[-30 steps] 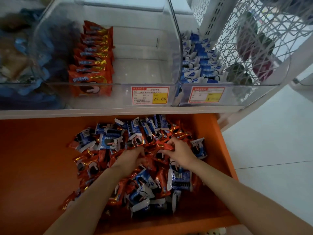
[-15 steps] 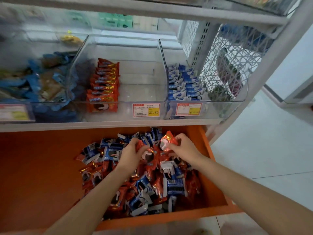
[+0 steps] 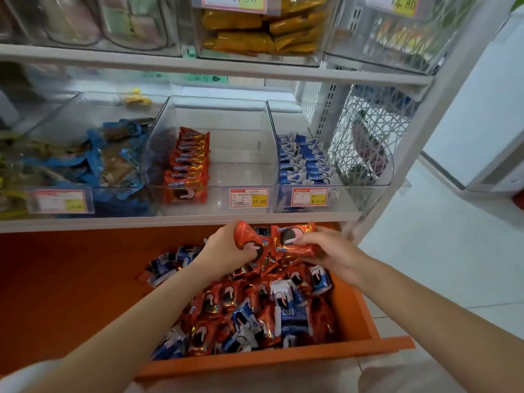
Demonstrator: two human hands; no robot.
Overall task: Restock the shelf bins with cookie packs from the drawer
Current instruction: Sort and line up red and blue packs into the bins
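Both hands are raised above the open orange drawer (image 3: 365, 324), just below the white shelf edge, each carrying shiny red foil cookie packs. The left hand (image 3: 226, 251) is curled round one crinkled red pack (image 3: 246, 236), thumb underneath and fingers (image 3: 226, 226) wrapped over its top; the right hand (image 3: 326, 251) pinches a second red pack (image 3: 295, 239) with a cookie printed on its face, fingers (image 3: 323, 231) closed along its far edge. Whether either hand holds more than one pack I cannot tell. The two packs nearly touch, probably so they can go up together as one bundle.

They seem bound for the clear plastic middle bin (image 3: 246, 177) directly above, where a neat single row of matching red packs (image 3: 188, 168) stands on edge along the left wall, leaving the right side bare (the obvious gap to fill). The clear bin to its right (image 3: 377, 177) holds blue and white packs (image 3: 303, 163) sorted the same way, which suggests colours are kept apart.

The remaining mixed heap of red and blue packs (image 3: 255, 307) lies in the drawer's right half, so plenty of restocking appears left. Slippery foil could let a pack slide free on the lift over the bin's front lip.
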